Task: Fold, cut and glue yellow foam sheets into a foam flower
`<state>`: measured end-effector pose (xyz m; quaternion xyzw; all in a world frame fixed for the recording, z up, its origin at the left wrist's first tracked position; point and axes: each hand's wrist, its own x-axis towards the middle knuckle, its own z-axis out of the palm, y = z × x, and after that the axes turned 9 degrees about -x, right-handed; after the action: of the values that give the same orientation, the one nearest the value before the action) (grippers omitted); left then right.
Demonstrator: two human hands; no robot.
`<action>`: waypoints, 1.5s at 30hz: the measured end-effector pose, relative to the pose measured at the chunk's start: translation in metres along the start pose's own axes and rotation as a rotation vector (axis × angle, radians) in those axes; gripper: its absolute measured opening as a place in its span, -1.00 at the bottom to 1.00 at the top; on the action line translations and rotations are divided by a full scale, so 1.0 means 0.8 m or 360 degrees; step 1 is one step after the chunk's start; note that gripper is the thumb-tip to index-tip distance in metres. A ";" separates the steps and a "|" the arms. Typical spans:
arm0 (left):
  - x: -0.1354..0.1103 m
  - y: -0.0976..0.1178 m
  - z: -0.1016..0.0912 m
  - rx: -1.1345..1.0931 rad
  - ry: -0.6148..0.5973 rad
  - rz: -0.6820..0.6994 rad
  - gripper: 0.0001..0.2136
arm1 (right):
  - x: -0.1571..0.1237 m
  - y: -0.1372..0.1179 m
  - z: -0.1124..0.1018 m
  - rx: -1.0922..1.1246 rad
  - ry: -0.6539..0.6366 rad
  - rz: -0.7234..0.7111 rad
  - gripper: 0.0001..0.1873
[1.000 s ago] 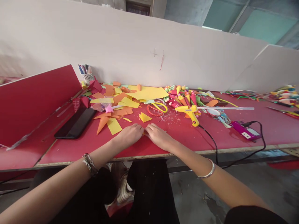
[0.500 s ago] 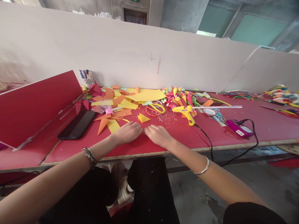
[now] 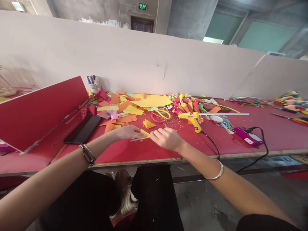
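Observation:
My left hand point(image 3: 131, 132) is above the front of the red table, its fingers closed on a small curved piece of yellow paper or felt point(image 3: 144, 132). A thin pale strip juts out below those fingers; what it is I cannot make out. Close by on the right, my right hand point(image 3: 167, 138) is curled, fingertips pinched at the other end of the yellow piece. Just beyond both hands lies a folded yellow cone point(image 3: 149, 124). A yellow glue gun point(image 3: 192, 119) rests to the right, with a long clear glue stick in its back.
Orange and yellow sheets point(image 3: 151, 100) and small coloured cones point(image 3: 190, 104) lie along the back. Yellow-handled scissors point(image 3: 166, 113) are behind the hands. A black phone point(image 3: 83, 130) lies left beside a red board point(image 3: 43, 112). A purple power strip point(image 3: 249, 136) with a cord sits right.
The yellow piece now shows between my hands, where it was hidden before. My left hand has turned and its fingers have extended; my right hand has shifted slightly right. The view has tilted up.

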<state>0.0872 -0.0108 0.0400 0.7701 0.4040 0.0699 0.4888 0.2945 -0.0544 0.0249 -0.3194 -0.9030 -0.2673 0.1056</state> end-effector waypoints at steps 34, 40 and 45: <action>-0.021 0.022 0.020 0.1185 0.0553 0.0906 -0.69 | 0.017 0.018 -0.001 0.1298 -0.0648 0.0229 -0.61; -0.006 0.011 0.016 0.0004 0.0377 0.0182 -0.65 | 0.015 0.005 -0.007 0.0051 -0.0193 -0.0021 -0.64; -0.018 0.017 0.024 0.0108 0.0333 0.0208 -0.68 | 0.013 0.003 -0.012 -0.0098 -0.0222 -0.0098 -0.64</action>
<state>0.0949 -0.0363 0.0455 0.7993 0.4039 0.1678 0.4120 0.2885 -0.0527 0.0374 -0.3124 -0.9089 -0.2753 0.0242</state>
